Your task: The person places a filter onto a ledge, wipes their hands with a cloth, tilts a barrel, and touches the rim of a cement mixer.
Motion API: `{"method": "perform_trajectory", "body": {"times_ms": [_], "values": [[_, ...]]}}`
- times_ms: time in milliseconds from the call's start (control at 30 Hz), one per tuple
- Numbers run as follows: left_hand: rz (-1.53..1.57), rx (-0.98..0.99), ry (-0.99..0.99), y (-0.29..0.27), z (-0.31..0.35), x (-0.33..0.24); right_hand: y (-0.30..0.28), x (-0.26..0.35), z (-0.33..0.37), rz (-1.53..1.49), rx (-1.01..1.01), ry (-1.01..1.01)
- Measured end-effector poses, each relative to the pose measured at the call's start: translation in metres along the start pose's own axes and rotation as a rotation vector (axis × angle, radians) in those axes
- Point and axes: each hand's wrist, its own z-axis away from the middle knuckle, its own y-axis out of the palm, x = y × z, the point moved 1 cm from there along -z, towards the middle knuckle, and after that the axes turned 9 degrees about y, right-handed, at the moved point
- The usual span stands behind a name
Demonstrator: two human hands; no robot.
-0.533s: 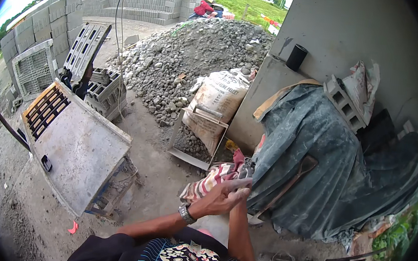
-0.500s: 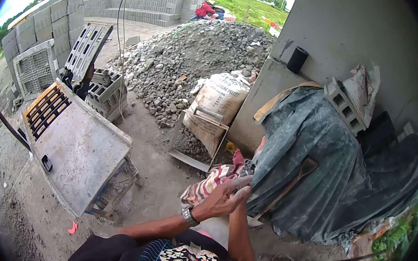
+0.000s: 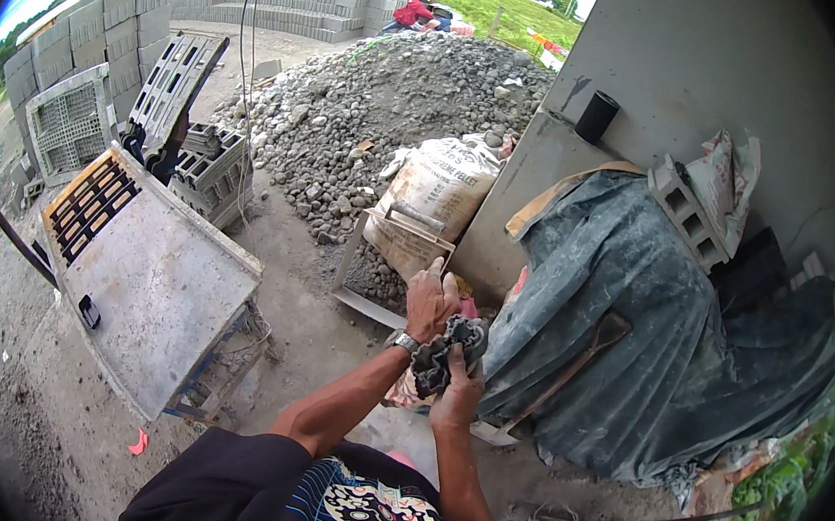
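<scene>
My right hand point(image 3: 459, 397) grips a crumpled, dirty grey cloth point(image 3: 448, 356), its thumb pressed against the folds; the cloth's exact kind is hard to make out. Just ahead and to the left, my left hand point(image 3: 427, 304), with a metal watch on its wrist, has its fingers stretched forward and apart. Its wrist lies against or just over the cloth's left side. Beneath both hands, a red-and-white striped cloth point(image 3: 403, 392) is mostly covered. Beyond my left fingertips are a metal frame with a round handle point(image 3: 418, 214) and a stained white sack point(image 3: 446, 178).
A gravel pile point(image 3: 350, 123) rises ahead. On the left stands a worn metal-topped table point(image 3: 160, 271) beside hollow concrete blocks point(image 3: 209, 180). A dark green tarp point(image 3: 628, 271) covers a heap on the right, with a shovel point(image 3: 572, 376) leaning on it. A grey wall point(image 3: 736, 80) stands behind.
Both hands have moved forward and left from where they were pressed together. The grey cloth now shows in my right hand, and my left hand has slid ahead toward the metal frame.
</scene>
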Motion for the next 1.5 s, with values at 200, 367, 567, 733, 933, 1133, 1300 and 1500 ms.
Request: {"method": "perform_trajectory", "body": {"times_ms": [200,367,567,733,933,1133,1300,1500], "values": [[-0.389,0.364,0.310,-0.004,0.034,0.011,-0.021,-0.023,-0.023,0.476,-0.169,-0.334],[-0.051,0.852,0.253,-0.022,0.081,0.009,-0.063,-0.022,-0.058,0.421,-0.241,-0.134],[0.593,0.650,-0.124,-0.049,0.100,-0.001,-0.056,-0.010,-0.031,0.244,0.066,0.075],[0.443,0.386,-0.213,-0.049,0.100,0.013,-0.057,-0.038,-0.043,0.009,0.054,0.208],[0.642,0.124,-0.361,-0.080,0.101,0.036,-0.040,-0.026,-0.027,0.559,0.198,0.147],[0.657,0.115,-0.387,-0.116,0.087,0.021,-0.104,-0.045,-0.037,0.412,-0.057,0.291],[0.760,-0.038,-0.377,-0.151,0.080,0.020,-0.136,-0.055,-0.026,0.528,-0.166,0.456],[0.724,-0.080,-0.407,-0.169,0.078,0.028,-0.130,-0.066,-0.012,0.592,-0.099,0.543]]}}
